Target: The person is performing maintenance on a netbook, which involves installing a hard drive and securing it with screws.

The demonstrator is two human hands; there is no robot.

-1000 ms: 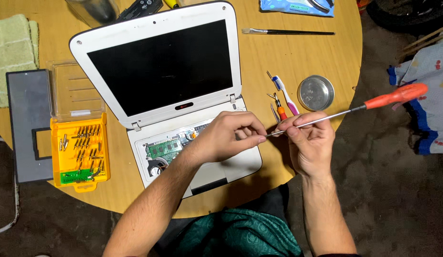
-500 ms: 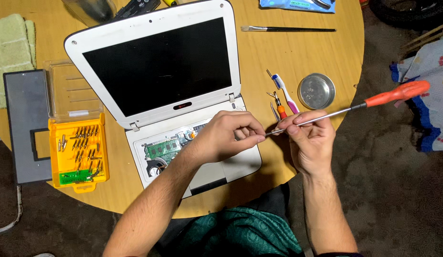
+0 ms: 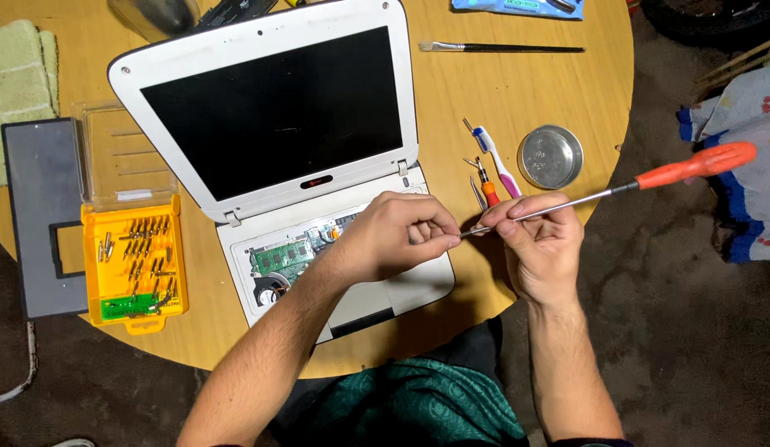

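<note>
1. Right hand (image 3: pixel 538 244) pinches the metal shaft of a long screwdriver (image 3: pixel 616 190) with an orange handle; the handle sticks out to the right, past the tabletop (image 3: pixel 451 108) edge.
2. Left hand (image 3: pixel 397 236) is closed narrow, fingertips pinched at the screwdriver tip, just above the open laptop (image 3: pixel 269 124). Whether a screw or bit sits between the fingers is too small to tell.
3. The laptop is white, its keyboard cover is off and a green circuit board (image 3: pixel 281 257) is exposed, partly under the left forearm.
4. Doing it well, as a judgement: keep the shaft steady with the right hand, hold the tip over the tabletop rather than the floor so a small part cannot drop off, and keep the left fingertips close to the very end.
5. Nearby: a yellow bit case (image 3: pixel 136 261) with its clear lid open at left, a round metal dish (image 3: pixel 550 156) right of the laptop, a toothbrush (image 3: pixel 494 157) and a small orange driver (image 3: pixel 484 186) beside it, a thin brush (image 3: pixel 501 48) at the top, a green cloth (image 3: pixel 16 74) at far left.
6. Versus the earlier frames: almost nothing differs. Both hands keep the same grips at the same spot, the screwdriver angle matches, and laptop, case and dish have not shifted.
</note>
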